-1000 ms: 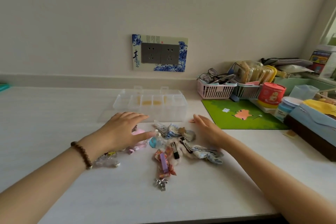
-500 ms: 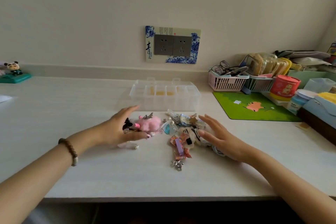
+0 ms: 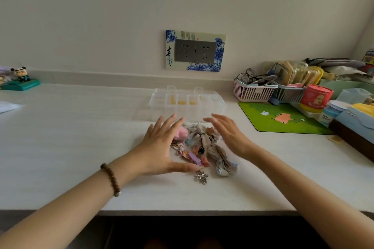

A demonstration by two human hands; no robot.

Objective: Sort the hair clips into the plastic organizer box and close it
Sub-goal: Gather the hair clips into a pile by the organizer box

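Note:
A pile of several hair clips (image 3: 202,145) lies on the white table (image 3: 70,137), among them a pink fluffy one (image 3: 182,134), a purple one (image 3: 194,158) and a silver bow clip (image 3: 201,177) at the near edge. My left hand (image 3: 162,147) presses against the pile's left side with straight fingers, thumb along the near edge. Against the pile's right side lies my right hand (image 3: 228,135), fingers straight. The clear plastic organizer box (image 3: 218,105) stands just behind the pile with its lid open and yellowish items in some compartments.
A green mat (image 3: 283,119) lies to the right. Behind it stand a pink basket (image 3: 253,92) with glasses, a red tub (image 3: 315,98) and more clutter. A dark box (image 3: 352,137) sits at the right edge. A panda figure (image 3: 20,79) stands far left.
Both hands have moved inward and pushed the scattered clips into a tighter pile. The view has shifted, bringing the table's front edge into sight.

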